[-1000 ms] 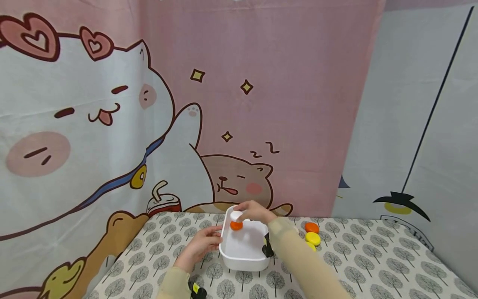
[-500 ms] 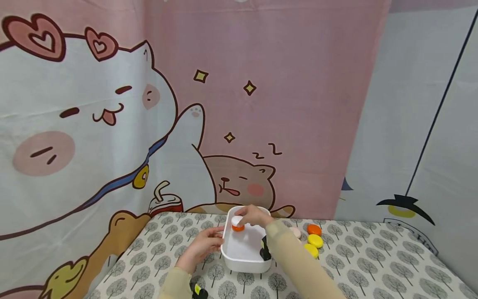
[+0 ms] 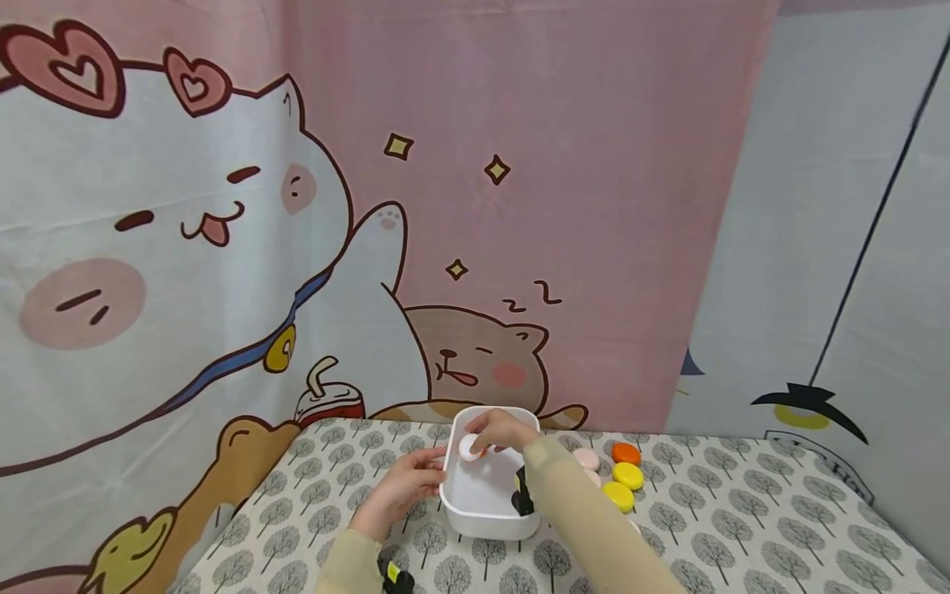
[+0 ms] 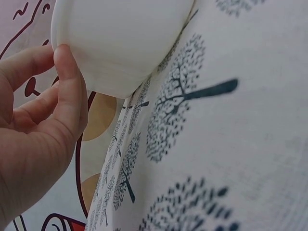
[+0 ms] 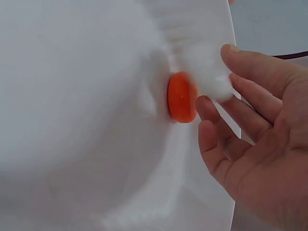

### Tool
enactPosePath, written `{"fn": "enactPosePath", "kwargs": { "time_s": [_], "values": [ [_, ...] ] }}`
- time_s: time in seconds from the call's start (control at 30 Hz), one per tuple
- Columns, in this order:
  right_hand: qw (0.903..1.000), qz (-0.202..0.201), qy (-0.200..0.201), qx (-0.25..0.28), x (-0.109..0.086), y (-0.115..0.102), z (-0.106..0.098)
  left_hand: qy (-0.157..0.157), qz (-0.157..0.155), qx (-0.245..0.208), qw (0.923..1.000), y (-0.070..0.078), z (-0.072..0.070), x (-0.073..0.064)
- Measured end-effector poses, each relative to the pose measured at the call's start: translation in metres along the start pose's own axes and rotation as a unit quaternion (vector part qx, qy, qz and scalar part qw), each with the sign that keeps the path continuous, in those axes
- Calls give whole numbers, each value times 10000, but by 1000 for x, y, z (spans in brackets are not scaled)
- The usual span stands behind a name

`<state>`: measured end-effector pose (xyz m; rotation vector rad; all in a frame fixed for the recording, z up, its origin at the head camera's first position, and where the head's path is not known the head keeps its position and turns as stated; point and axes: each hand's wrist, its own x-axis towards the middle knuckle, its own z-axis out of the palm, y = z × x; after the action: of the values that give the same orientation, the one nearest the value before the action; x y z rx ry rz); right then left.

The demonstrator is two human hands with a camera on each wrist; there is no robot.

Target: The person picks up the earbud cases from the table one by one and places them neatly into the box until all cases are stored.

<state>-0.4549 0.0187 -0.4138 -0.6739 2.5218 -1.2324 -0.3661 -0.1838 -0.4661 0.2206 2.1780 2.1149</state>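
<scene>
My right hand reaches into a white rectangular box and holds a small white disc near its far left corner. An orange disc stands on edge against the white disc in the right wrist view. Only a sliver of that orange disc shows in the head view. Motion blurs the white disc at my right fingertips. With its fingertips at the rim, my left hand holds the left side of the box, thumb and finger meeting the wall's edge in the left wrist view.
Right of the box lie an orange disc, yellow discs and pale pink discs, partly behind the right sleeve. A tree-print cloth covers the table. A cartoon curtain hangs behind.
My right hand has lowered the white disc from above the orange disc to in front of it, so the orange is mostly covered. The left hand stays at the box's side.
</scene>
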Motion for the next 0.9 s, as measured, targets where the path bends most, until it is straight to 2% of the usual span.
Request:
{"fn": "enactPosePath", "kwargs": {
  "time_s": [0.23,0.43,0.57,0.7,0.9],
  "values": [
    [9997,230,55,-39,2,2,-3,-34,31,-59,10000,3,1,0],
    [9996,245,88,-62,1,3,-8,-60,40,-76,9999,4,3,1],
    [9993,288,217,-115,-2,2,-20,-61,8,-51,10000,5,7,3],
    [9987,262,439,50,-7,-1,-36,-114,34,-16,9999,4,10,6],
    [9986,7,388,354,-13,-5,-55,64,-32,23,10000,1,4,1]
  ]
}}
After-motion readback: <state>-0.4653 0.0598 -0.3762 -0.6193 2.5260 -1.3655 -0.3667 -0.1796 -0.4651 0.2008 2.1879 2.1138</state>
